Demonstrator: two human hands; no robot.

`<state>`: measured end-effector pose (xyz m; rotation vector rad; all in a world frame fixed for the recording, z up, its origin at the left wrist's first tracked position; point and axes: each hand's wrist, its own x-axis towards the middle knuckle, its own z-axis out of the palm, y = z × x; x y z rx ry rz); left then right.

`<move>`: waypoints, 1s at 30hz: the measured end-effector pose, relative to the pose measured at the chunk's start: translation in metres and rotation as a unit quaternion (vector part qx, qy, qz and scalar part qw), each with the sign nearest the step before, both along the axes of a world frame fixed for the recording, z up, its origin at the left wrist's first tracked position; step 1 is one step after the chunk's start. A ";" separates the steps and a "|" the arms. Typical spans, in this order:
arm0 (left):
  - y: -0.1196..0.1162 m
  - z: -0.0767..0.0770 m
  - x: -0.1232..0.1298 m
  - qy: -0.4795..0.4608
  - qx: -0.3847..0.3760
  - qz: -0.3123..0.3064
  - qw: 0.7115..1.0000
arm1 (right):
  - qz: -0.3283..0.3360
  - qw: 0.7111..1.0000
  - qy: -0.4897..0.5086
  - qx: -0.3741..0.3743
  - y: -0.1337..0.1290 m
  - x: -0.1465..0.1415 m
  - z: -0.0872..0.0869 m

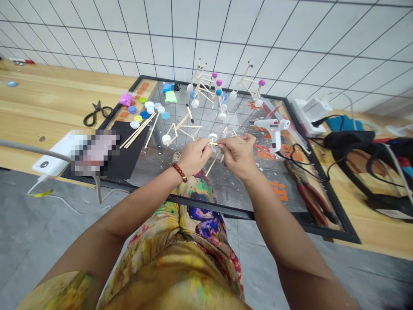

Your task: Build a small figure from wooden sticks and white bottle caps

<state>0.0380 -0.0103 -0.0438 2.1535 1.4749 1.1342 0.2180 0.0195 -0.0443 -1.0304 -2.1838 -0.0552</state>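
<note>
My left hand [193, 157], with a red bead bracelet [179, 172] on its wrist, and my right hand [238, 156] meet above a black-framed glass board [226, 196]. Between their fingertips runs a thin wooden stick [217, 144], pinched by both hands. A small white plastic cap [212, 137] sits at the stick, just above my fingers. Left of my hands, a stick frame with a white cap wheel [180, 129] lies on the glass. Taller stick models with white and purple caps [204, 84] stand farther back.
A hot glue gun [271, 129] lies right of my hands, with red-handled pliers [309, 193] nearer the board's edge. Loose bottle caps [145, 110], black scissors [98, 114] and a black sheet [125, 148] lie left. A power strip [309, 116] and cables sit right.
</note>
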 end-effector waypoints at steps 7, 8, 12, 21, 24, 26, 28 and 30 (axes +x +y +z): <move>-0.004 0.002 0.000 0.001 0.006 0.000 1.000 | -0.007 0.999 -0.033 0.023 -0.001 0.002 0.001; -0.004 0.002 0.000 0.017 0.005 0.011 1.000 | -0.008 0.999 -0.043 0.032 -0.002 0.001 0.002; -0.005 0.003 0.000 0.061 0.005 0.050 0.997 | -0.009 0.996 -0.058 0.061 -0.004 0.000 0.003; -0.001 0.002 -0.003 -0.006 0.005 -0.042 0.999 | -0.012 0.999 -0.016 0.031 -0.003 0.004 0.005; -0.002 0.002 -0.002 -0.010 0.002 -0.030 0.999 | -0.025 0.997 -0.036 0.058 -0.003 0.004 0.005; -0.003 0.002 -0.002 -0.004 0.001 -0.019 1.000 | -0.022 0.996 -0.052 0.067 -0.003 0.004 0.004; -0.003 0.001 -0.001 0.008 0.000 -0.007 1.000 | -0.015 0.995 -0.068 0.072 -0.004 0.004 0.003; -0.002 0.001 -0.001 0.017 -0.006 0.005 1.000 | -0.008 0.993 -0.079 0.087 -0.004 0.004 0.003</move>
